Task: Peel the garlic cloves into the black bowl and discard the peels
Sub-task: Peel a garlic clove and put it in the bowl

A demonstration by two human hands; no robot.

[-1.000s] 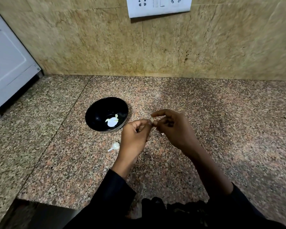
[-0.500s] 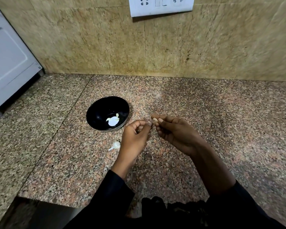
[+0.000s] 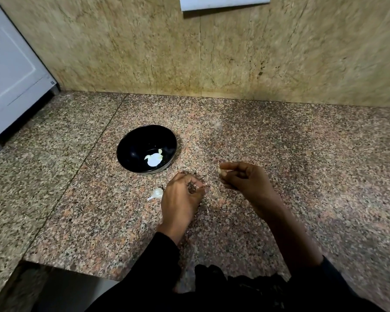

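Observation:
The black bowl (image 3: 131, 145) stands on the granite counter with peeled white garlic (image 3: 153, 159) lying in its bottom. One unpeeled garlic clove (image 3: 157, 193) lies on the counter just in front of the bowl, beside my left hand (image 3: 181, 199). That hand hovers low over the counter with curled fingers, and whatever is inside them is hidden. My right hand (image 3: 245, 180) is raised to the right of the bowl. Its thumb and fingertips pinch a small pale clove (image 3: 221, 171).
A white appliance (image 3: 11, 79) stands at the far left against the tiled wall. A white socket plate (image 3: 223, 3) hangs on the wall above. The counter's front edge steps back at the lower left (image 3: 54, 265).
My hands have drawn apart. The left hand dropped toward the counter near the loose clove, while the right hand kept the small pale clove and moved right.

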